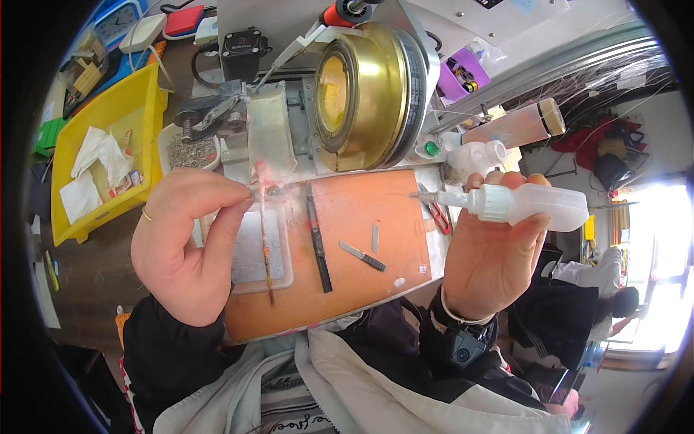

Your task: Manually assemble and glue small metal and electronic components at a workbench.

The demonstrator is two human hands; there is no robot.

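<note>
My right hand (488,267) is raised at the right, closed around a translucent white squeeze bottle (524,205) with a thin needle tip. The bottle lies sideways, its needle pointing left over the orange work board (376,289). At the left, my left hand (188,253) has thumb and forefinger pinched together; what lies between them, if anything, is too small to make out. Right beside those fingertips, a thin stained stick (267,246) runs across a translucent plastic box (282,271). A slim black tool (318,249) and a small craft knife (363,255) lie on the board.
Behind the board stands a large brass-coloured wheel (383,94) on a machine. A yellow tray (76,224) with white tissues sits at the left. Near it is a tub of small metal bits (189,150). Red-handled pliers (438,217) and a white bottle (473,158) are at the right.
</note>
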